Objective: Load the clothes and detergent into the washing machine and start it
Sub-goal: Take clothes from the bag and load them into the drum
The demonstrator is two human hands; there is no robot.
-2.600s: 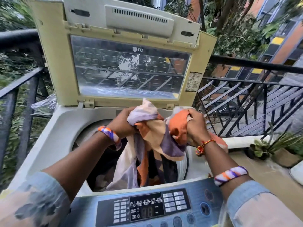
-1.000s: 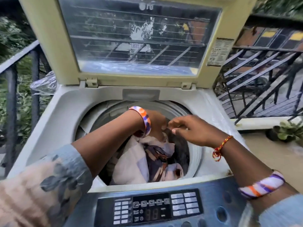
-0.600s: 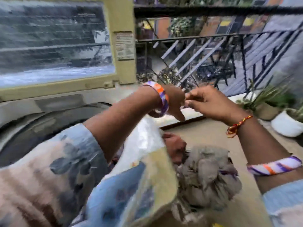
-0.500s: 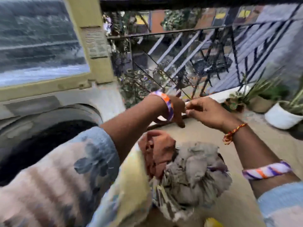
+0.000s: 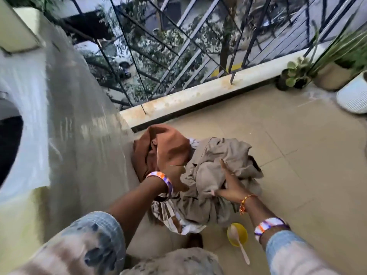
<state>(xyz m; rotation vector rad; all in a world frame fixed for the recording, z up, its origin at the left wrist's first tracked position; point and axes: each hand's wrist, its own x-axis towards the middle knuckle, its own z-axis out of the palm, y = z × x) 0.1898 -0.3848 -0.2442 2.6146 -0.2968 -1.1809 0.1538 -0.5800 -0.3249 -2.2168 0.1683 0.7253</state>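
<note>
The fingers point(image 5: 224, 165) of the right hand point(image 5: 231, 182) lie spread and nearly straight across the top of the beige garment point(image 5: 214, 175), the palm pressed against its right side rather than closed around it. The left hand point(image 5: 175, 180) reaches in from the lower left; its fingers are sunk into the folds where beige meets the rust-brown cloth point(image 5: 168, 149), so how tightly they are curled cannot be told.

The pile of clothes sits at the centre of the frame, on the tiled floor just beside the washing machine point(image 5: 65, 120), whose pale body fills the left side. The cloth looks soft, limp and light, likely to sag and trail loose ends if lifted by one corner. A sound hold would probably be a scoop from both sides and underneath, gathering the bundle inward so nothing drags.

Both forearms angle down and forward toward the pile, the wrists close together, the right wrist bent slightly inward. Near the lower right, just below the pile, stands a small yellow cup point(image 5: 237, 236) with a spoon point(image 5: 241, 249) in it, presumably the detergent, untouched.
</note>
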